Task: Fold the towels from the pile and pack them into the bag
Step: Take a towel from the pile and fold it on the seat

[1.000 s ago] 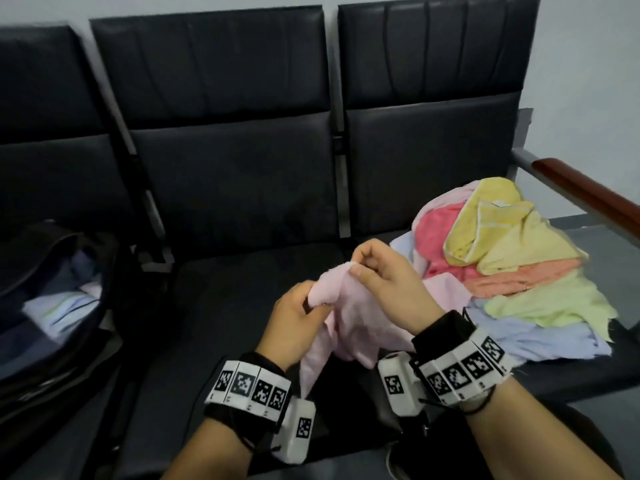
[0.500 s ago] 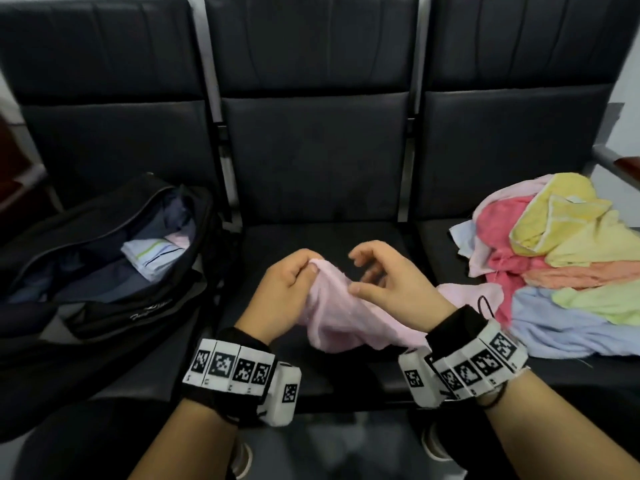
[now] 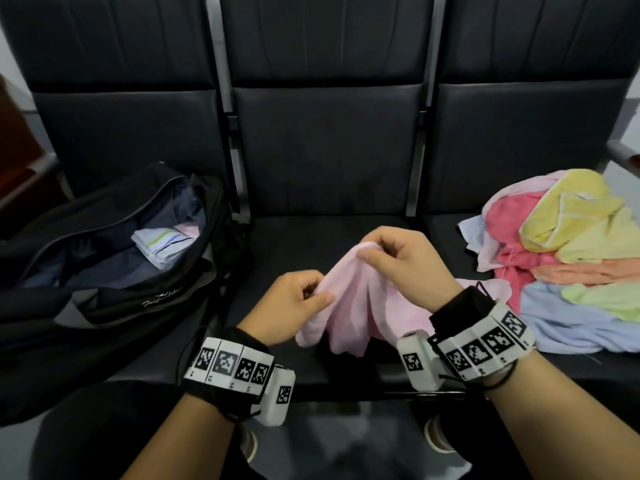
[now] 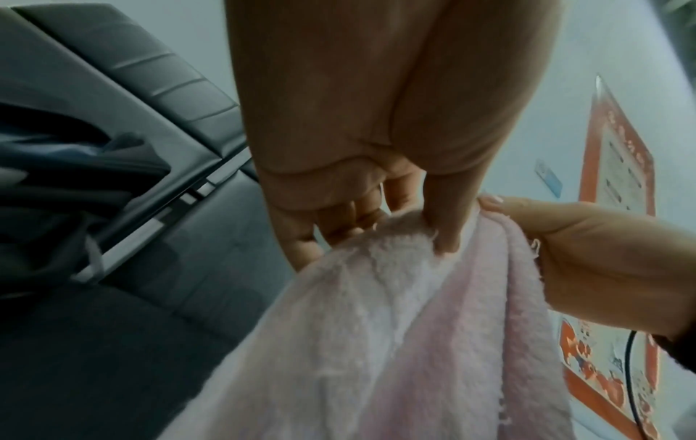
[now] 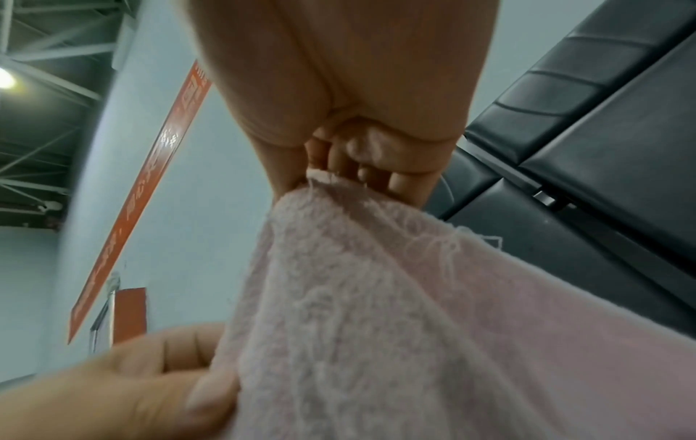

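A pale pink towel (image 3: 360,306) hangs bunched over the middle seat, held up by both hands. My left hand (image 3: 311,296) pinches its left edge between thumb and fingers, and the left wrist view shows that left hand (image 4: 380,229) gripping the pink towel (image 4: 395,342). My right hand (image 3: 374,252) pinches the towel's top edge a little higher and farther back; in the right wrist view the right hand (image 5: 339,181) nips the pink towel (image 5: 395,312). The pile of towels (image 3: 568,258) in yellow, pink, orange, green and blue lies on the right seat. The black bag (image 3: 114,258) sits open on the left seat.
A folded white striped towel (image 3: 162,242) lies inside the bag. The row of black seats (image 3: 329,140) has metal dividers between the backrests. An armrest (image 3: 623,154) stands at the far right. My knees and shoes show at the bottom edge.
The view has swung left, bringing the bag into sight. Both hands worked along the pink towel's edge, and the right hand now pinches it higher up.
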